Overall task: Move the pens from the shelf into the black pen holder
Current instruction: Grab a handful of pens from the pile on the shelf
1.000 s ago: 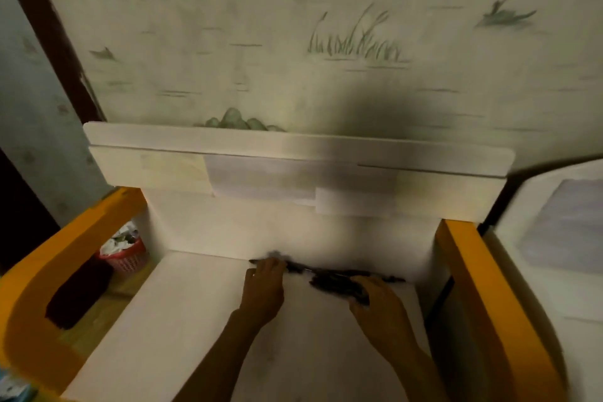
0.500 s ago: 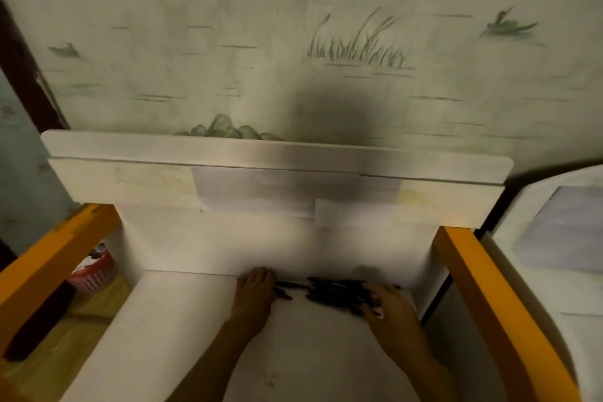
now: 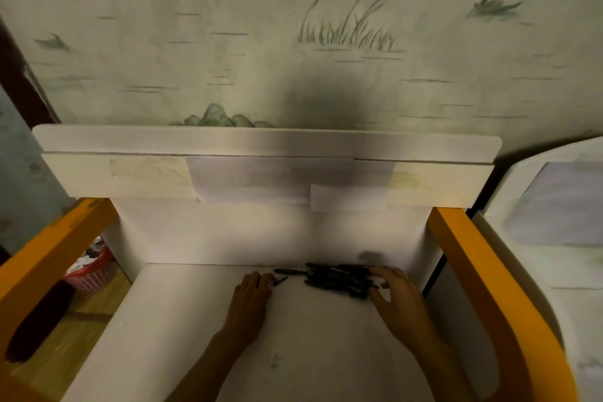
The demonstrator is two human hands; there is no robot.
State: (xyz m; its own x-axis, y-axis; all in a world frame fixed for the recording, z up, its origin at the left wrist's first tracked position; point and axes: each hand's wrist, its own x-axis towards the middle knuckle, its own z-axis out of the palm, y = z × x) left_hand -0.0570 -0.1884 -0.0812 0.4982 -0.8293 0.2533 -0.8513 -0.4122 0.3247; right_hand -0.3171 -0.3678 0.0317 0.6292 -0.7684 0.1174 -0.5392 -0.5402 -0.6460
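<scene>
Both hands have drawn the black pens (image 3: 339, 278) into a tighter bundle against the shelf's (image 3: 293, 336) back wall. Right hand (image 3: 396, 295) cups the bundle's right end, fingers loosely curved, nothing clamped; left hand (image 3: 251, 297) lies flat just left of it. No pen holder shows; every pen remains to move.

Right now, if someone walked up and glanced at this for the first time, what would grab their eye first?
Most likely the dark pile of pens lying against the back wall of the white shelf, with the left hand and right hand flat on either side of it. Next, the bright orange side panels framing the shelf, and the red basket down at the left.
</scene>
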